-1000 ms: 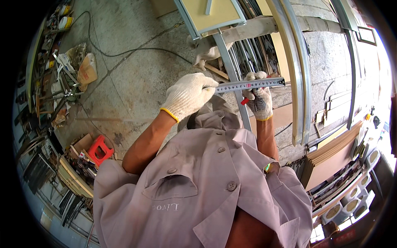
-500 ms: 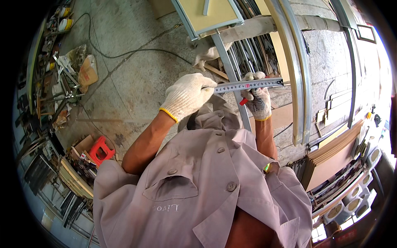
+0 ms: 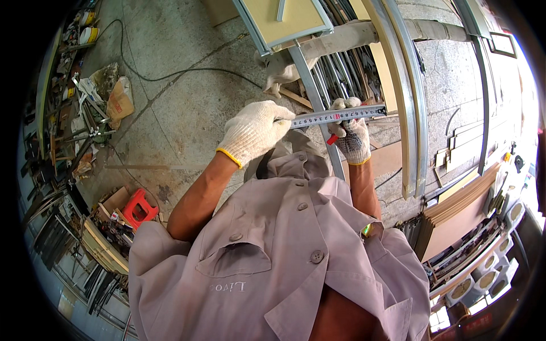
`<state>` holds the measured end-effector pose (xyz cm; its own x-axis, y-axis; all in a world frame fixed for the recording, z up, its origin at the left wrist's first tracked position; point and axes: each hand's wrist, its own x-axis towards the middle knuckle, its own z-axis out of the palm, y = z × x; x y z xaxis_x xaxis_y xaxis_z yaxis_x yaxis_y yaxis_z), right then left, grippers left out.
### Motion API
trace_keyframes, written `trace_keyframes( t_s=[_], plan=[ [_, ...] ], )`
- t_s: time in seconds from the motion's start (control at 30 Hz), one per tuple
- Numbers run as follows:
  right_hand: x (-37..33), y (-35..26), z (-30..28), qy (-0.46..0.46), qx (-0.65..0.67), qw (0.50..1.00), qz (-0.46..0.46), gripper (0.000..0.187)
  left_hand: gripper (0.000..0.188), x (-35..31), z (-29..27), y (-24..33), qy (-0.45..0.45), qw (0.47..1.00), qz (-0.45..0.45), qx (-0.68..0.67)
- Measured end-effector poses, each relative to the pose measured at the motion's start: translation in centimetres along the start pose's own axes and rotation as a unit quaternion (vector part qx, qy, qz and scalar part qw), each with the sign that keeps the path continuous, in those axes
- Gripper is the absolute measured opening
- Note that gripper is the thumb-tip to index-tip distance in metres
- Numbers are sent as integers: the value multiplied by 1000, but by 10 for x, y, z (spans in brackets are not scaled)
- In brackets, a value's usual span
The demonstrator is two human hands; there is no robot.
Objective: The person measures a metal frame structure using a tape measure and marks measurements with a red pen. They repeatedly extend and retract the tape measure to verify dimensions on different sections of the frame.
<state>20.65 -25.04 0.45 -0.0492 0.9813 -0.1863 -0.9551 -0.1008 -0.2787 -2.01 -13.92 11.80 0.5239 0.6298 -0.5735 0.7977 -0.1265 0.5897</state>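
My left hand (image 3: 256, 131), in a white knitted glove with a yellow cuff, is closed on one end of a tape measure (image 3: 318, 118); any case is hidden in the fist. The pale, marked blade stretches right, its dark end tip just short of a pair of upright metal-edged bars (image 3: 406, 108). My gloved right hand (image 3: 352, 136) is curled around the blade near that end, fingers above it and palm below. A small red piece (image 3: 333, 139) sticks out of this hand. Beneath the blade runs a slanting grey metal bar (image 3: 310, 85), next to my right hand.
A yellow panel with a metal frame (image 3: 284, 23) lies ahead on a wrapped crossbeam (image 3: 352, 35). Metal lengths (image 3: 341, 74) are stacked below it. On the left are scrap piles (image 3: 91, 108), a cable (image 3: 187, 71) and a red plastic stool (image 3: 139, 209). Stacked boards (image 3: 455, 216) stand at right.
Both hands and the tape have shifted very slightly left, with the whole view. The blade's right end has tilted a little, and the grips look the same.
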Motion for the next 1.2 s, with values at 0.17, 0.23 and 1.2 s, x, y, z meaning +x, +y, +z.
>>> trace_keyframes(
  t_s=[0.17, 0.23, 1.2],
  plan=[
    [-1, 3, -5, 5, 7, 1000, -2, 34, 29, 3, 3, -6, 1, 1000, 3, -1],
    [-3, 3, -4, 9, 8, 1000, 4, 33, 30, 5, 3, -9, 0, 1000, 2, -7],
    [6, -23, 75, 210, -313, 926, -34, 28, 31, -1, 37, -20, -37, 948, -29, -313]
  ],
)
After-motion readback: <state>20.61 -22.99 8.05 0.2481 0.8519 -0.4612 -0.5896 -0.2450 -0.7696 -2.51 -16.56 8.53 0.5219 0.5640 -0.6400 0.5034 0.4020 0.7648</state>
